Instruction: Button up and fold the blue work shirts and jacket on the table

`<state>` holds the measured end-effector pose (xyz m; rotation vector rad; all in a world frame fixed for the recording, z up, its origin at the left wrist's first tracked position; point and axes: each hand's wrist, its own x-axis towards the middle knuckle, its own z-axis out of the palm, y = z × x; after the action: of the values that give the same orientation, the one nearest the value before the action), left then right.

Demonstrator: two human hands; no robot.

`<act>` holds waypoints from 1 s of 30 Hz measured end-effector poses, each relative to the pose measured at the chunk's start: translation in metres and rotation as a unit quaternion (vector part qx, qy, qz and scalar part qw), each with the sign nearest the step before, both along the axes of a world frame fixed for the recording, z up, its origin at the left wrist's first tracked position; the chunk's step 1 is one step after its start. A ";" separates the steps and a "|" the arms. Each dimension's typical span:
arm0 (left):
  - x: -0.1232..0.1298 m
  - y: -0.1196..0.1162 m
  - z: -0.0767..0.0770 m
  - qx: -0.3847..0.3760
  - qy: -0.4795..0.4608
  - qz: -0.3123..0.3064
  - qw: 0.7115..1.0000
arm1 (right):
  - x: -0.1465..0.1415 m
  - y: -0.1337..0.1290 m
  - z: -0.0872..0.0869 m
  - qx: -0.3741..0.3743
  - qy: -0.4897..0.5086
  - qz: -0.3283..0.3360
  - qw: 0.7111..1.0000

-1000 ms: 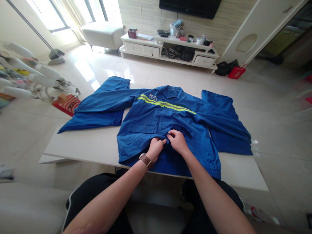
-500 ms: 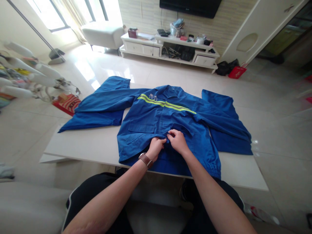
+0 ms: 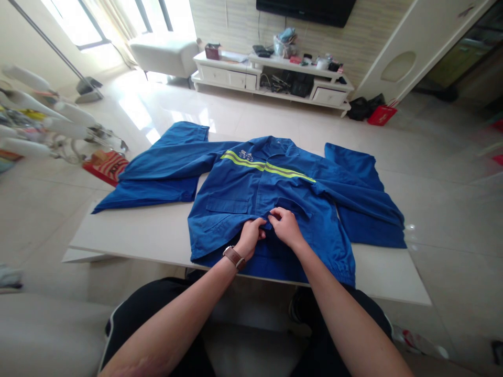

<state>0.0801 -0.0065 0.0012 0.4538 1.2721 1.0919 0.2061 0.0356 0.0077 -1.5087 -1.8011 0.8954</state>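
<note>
A blue work jacket (image 3: 236, 183) with a yellow and grey reflective band across the chest lies front up on a white table (image 3: 145, 230), its collar away from me. My left hand (image 3: 252, 235), below a brown watch strap, grips the front edge near the hem. Close beside it, my right hand (image 3: 285, 226) pinches the other front edge. Between them the two edges are lifted and nearly meet; the small part under my fingertips is hidden. Folded blue cloth (image 3: 184, 131) also shows under the left sleeve, and more (image 3: 349, 157) under the right one.
A white TV cabinet (image 3: 223, 78) with many small items stands by the far wall. White thread cones (image 3: 63, 125) and a red bag (image 3: 106, 166) are at the left. A red paper bag (image 3: 382, 115) sits on the floor at the right. My legs are under the table's near edge.
My left fingers have shifted slightly at the jacket's front edge, the thumb now higher. My right hand stays nearly where it was.
</note>
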 end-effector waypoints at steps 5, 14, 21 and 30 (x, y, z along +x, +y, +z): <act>0.001 -0.001 0.003 0.007 0.003 -0.004 1.000 | 0.000 0.000 0.000 0.002 0.000 0.001 1.000; 0.001 0.000 0.000 -0.001 0.002 0.002 1.000 | -0.001 0.000 0.002 0.003 -0.002 -0.002 1.000; 0.002 0.000 -0.001 -0.003 -0.016 0.017 1.000 | -0.002 -0.001 0.002 0.000 0.005 0.002 1.000; 0.004 0.001 0.004 -0.033 -0.069 0.042 0.996 | -0.003 0.000 0.003 -0.002 0.024 0.001 1.000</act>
<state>0.0837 -0.0059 0.0048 0.2730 1.2094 1.1289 0.2033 0.0353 0.0106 -1.4775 -1.7675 0.9290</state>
